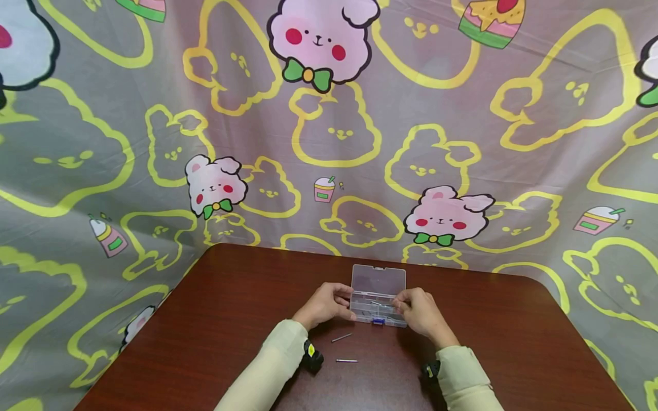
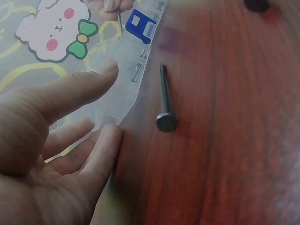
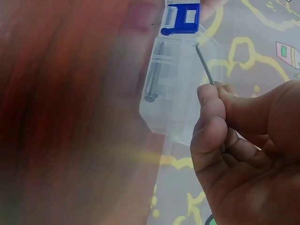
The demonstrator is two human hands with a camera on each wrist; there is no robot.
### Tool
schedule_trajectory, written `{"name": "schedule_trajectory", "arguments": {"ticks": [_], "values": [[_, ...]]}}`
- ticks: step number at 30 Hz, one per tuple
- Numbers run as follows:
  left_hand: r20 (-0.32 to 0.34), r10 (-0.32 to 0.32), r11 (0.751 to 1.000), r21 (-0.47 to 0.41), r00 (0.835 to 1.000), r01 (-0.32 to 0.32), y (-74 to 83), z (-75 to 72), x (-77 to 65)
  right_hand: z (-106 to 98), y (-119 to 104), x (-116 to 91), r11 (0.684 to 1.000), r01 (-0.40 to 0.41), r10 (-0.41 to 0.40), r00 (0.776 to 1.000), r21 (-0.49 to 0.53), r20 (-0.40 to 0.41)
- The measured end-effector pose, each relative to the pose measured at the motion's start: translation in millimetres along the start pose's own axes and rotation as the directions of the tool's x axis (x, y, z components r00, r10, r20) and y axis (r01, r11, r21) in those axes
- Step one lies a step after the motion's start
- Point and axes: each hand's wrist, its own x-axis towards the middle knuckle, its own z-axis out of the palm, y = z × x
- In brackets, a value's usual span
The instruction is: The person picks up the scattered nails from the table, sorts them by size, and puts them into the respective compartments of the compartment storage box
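Note:
A clear plastic box [image 1: 378, 321] with a blue latch [image 3: 180, 18] stands on the table, its lid [image 1: 378, 280] raised at the back. My left hand [image 1: 327, 304] is at the box's left end, fingers fairly straight and spread, fingertips at its edge. Over the right part of the box, my right hand [image 1: 420, 311] pinches a thin nail [image 3: 205, 63] between thumb and fingers, its free end sticking out above the compartments. Nails [image 3: 153, 75] lie in a front compartment, with more small metal pieces [image 2: 136, 71] in another. A flat-headed nail [image 2: 164, 101] rests on the table by the left hand.
Two nails, one slanted [image 1: 341, 338] and one lying crosswise [image 1: 346, 361], are on the brown table [image 1: 257, 297] in front of the box. A patterned cloth [image 1: 339, 142] hangs behind and beside the table.

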Motion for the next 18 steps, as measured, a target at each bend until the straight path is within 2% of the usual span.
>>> {"name": "schedule_trajectory", "arguments": {"ticks": [11,18], "values": [[0.002,-0.001,1.0,-0.002,1.0,0.001,-0.9,0.2,0.0,4.9,-0.2,0.9,0.995,0.05,-0.048,0.998,-0.085,0.033],[0.001,-0.005,1.0,-0.002,1.0,0.005,-2.0,0.0,1.3,3.9,1.1,0.8,0.994,0.047,-0.045,0.999,-0.098,0.025]]}}
